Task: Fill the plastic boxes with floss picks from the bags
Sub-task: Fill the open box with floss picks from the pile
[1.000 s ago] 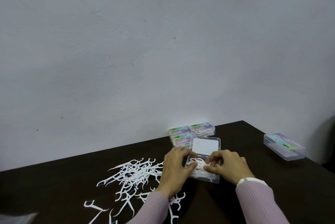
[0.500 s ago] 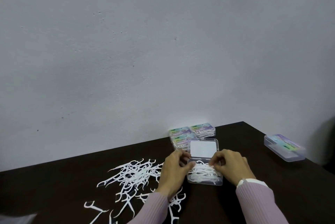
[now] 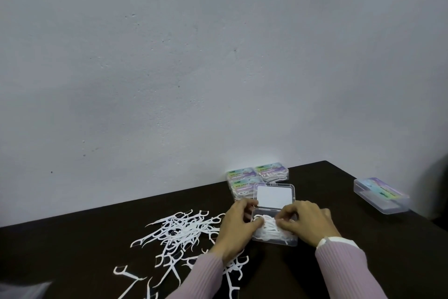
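Both hands work at the open plastic box (image 3: 275,233) on the dark table (image 3: 339,201). Left hand (image 3: 238,226) rests at the box's left edge, thumb and forefinger pinched on white floss picks (image 3: 269,228) inside it; right hand (image 3: 306,221) sits over the right side, its fingertips (image 3: 282,222) curled narrow onto the same bunch. How many picks each hand actually holds cannot be made out, since the fingers cover much of the box's inside. Compared with half a second ago, the hands have closed in over the picks, which were then more exposed between them. The raised lid (image 3: 274,195) stands open behind, with a white panel in it. Pink ribbed sleeves (image 3: 344,267) run out of the bottom edge. To the left a loose heap of picks (image 3: 181,231) spreads over the table, some cut off at the bottom. Against the wall (image 3: 218,56) lie closed filled boxes (image 3: 257,176), partly hidden by the lid. Another clear box (image 3: 380,195) lies well apart to the right; its contents are unclear. At the lower left corner something pale and blurred (image 3: 21,290) is cut off by the frame.
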Motion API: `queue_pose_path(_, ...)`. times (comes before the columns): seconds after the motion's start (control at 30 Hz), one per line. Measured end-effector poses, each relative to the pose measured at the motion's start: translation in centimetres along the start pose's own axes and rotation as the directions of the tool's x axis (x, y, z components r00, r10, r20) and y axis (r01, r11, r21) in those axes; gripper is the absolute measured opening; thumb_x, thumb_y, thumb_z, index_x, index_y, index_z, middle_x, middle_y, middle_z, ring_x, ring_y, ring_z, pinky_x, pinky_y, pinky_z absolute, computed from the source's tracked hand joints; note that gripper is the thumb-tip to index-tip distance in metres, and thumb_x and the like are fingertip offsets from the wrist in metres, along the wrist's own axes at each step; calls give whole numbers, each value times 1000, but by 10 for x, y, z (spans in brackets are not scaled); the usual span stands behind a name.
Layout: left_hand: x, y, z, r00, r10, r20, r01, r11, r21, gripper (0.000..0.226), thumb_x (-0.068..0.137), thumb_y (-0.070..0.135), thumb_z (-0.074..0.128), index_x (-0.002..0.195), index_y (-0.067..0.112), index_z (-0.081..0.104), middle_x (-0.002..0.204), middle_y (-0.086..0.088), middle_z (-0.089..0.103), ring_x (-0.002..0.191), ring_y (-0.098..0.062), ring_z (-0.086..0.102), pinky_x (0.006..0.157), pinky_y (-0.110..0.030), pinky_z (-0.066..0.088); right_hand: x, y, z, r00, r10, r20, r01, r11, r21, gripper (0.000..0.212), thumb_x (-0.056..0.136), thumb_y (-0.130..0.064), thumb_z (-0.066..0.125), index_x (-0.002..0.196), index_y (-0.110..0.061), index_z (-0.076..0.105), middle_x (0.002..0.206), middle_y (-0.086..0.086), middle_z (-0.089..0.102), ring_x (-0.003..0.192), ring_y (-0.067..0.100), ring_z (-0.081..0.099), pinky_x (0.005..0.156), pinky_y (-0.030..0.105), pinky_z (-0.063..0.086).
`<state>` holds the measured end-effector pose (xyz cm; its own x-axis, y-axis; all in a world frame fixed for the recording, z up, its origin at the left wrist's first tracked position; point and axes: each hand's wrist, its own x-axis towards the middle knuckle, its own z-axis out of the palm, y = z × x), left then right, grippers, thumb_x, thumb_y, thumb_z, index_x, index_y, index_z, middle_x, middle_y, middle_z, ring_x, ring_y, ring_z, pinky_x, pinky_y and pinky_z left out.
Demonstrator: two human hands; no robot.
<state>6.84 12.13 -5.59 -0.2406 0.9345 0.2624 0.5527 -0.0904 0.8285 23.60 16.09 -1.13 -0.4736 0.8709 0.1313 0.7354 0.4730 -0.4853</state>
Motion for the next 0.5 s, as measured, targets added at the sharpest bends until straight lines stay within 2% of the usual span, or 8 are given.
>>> queue_pose_path(0.13,0,0,-2,999,-10,42,11,999,-38,30,90,12,57,116,24,60,118,9,57,102,-3,56,90,-24,50,-1,-3,2,999,-51,-13,50,998,-36,16,90,-31,55,98,-41,65,94,-18,55,96,1,40,96,33,27)
queue_pose_path(0.3,-1,0,-2,999,14,52,-13,1000,-4,32,92,13,55,123,25,58,124,10,55,108,-1,53,96,-22,46,-1,-6,4,995,-95,-16,94,995,-39,18,92,-31,53,100,-41,65,92,-19,52,103,2,45,97,33,26)
queue_pose_path(0.43,-4,4,-7,998,36,47,-37,999,33,32,94,15,54,124,24,57,121,11,54,106,3,51,87,-6,40,2,-7,5,989,-136,-56,134,990,-30,17,92,-30,53,99,-37,66,89,-20,53,85,-2,44,96,30,29)
queue_pose_path(0.5,-9,9,-16,997,62,50,-65,996,61,30,93,14,55,121,26,58,119,12,55,108,2,51,90,-8,40,5,-11,8,978,-191,-80,191,982,-13,16,90,-28,54,97,-34,67,85,-21,53,74,-2,45,96,29,35)
